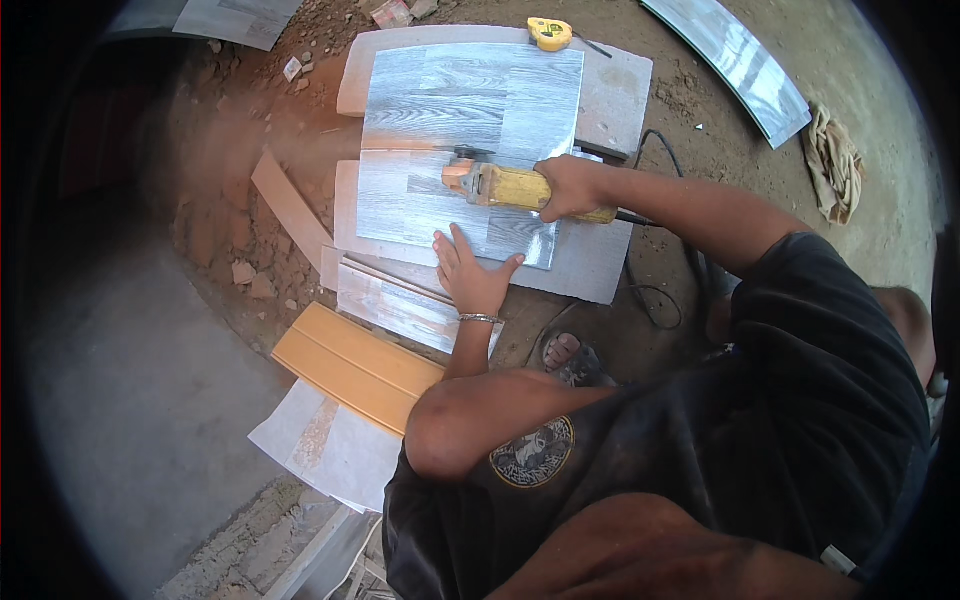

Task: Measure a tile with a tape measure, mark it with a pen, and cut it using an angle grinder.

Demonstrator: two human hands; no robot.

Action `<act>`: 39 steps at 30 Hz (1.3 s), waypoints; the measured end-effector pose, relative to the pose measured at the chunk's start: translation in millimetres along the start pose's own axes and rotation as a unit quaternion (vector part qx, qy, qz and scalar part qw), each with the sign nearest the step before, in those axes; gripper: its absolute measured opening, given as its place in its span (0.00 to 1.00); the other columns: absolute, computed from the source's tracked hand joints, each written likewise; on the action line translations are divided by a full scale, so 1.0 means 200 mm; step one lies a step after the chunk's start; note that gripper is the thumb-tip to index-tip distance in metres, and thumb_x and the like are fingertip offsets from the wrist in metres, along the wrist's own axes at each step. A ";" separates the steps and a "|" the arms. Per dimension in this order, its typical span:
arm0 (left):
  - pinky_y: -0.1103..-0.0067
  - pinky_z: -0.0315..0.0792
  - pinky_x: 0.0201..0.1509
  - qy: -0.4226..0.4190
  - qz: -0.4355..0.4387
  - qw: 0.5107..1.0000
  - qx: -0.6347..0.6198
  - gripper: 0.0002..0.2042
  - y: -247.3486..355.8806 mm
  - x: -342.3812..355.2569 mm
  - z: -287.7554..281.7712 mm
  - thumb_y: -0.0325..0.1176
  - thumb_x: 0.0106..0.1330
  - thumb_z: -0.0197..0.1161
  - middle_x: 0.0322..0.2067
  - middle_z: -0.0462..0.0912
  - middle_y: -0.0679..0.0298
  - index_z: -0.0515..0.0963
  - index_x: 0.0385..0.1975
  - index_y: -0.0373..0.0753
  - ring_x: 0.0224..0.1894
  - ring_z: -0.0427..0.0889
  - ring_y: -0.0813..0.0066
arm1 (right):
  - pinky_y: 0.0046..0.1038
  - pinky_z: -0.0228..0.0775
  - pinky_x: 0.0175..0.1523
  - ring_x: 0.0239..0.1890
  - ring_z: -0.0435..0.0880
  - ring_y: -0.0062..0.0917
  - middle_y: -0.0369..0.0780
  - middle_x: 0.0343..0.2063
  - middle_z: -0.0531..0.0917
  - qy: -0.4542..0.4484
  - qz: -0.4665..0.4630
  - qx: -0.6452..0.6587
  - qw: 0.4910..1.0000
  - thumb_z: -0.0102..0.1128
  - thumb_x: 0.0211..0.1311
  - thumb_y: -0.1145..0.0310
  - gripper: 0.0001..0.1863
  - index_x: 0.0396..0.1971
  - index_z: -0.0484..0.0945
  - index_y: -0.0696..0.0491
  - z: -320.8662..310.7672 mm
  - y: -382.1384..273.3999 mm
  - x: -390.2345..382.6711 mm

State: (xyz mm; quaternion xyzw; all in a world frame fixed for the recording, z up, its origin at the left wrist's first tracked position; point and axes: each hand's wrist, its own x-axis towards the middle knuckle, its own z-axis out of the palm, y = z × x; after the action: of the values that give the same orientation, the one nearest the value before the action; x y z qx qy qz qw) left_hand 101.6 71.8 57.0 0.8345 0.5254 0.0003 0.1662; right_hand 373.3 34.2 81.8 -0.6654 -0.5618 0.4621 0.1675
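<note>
A building site: angle grinder (512, 187) and wood-look tile (450, 115) toward twelve o'clock, reddish rubble (238, 225) at ten, and, dimly at eight, what seems bare concrete (170, 425).

At twelve o'clock we see the tile (440, 100), smooth and glossy, with a wood-like grain on its face. The grinder (515, 187) there seems of yellow plastic, with dull, dusty metal near its front. At one o'clock, the slab (622, 95) looks rough and matt. The cloth (832, 165) at two o'clock is wrinkled, without shine. At four we notice the shirt (690, 430), of matt dark fabric.
</note>
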 end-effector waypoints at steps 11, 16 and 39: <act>0.47 0.39 0.76 -0.038 -0.013 0.999 -0.006 0.64 0.01 0.01 -0.01 0.64 0.46 0.77 0.76 0.38 0.36 0.45 0.77 0.39 0.79 0.36 0.43 | 0.37 0.77 0.50 0.43 0.86 0.44 0.55 0.38 0.85 0.009 -0.004 0.003 1.000 0.72 0.40 0.60 0.30 0.43 0.79 0.64 0.01 0.04 -0.05; 0.47 0.40 0.76 -0.038 -0.017 0.999 -0.002 0.64 0.01 0.00 -0.01 0.65 0.45 0.76 0.76 0.38 0.37 0.46 0.77 0.40 0.79 0.36 0.43 | 0.38 0.77 0.49 0.42 0.86 0.44 0.55 0.37 0.85 0.014 -0.010 0.010 1.000 0.72 0.39 0.59 0.30 0.42 0.79 0.65 0.01 0.07 -0.07; 0.42 0.46 0.72 -0.066 -0.050 0.996 0.039 0.64 0.05 0.00 -0.03 0.69 0.46 0.73 0.77 0.39 0.41 0.44 0.78 0.42 0.80 0.38 0.47 | 0.38 0.78 0.49 0.43 0.86 0.46 0.56 0.38 0.86 0.011 -0.016 0.016 1.000 0.73 0.39 0.55 0.32 0.41 0.80 0.66 -0.02 0.13 -0.20</act>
State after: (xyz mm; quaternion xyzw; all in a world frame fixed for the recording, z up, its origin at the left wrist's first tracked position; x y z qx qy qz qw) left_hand 108.4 70.2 66.0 0.8112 0.5540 -0.0834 0.1678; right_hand 394.2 -9.1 80.5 -0.6584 -0.5633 0.4608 0.1919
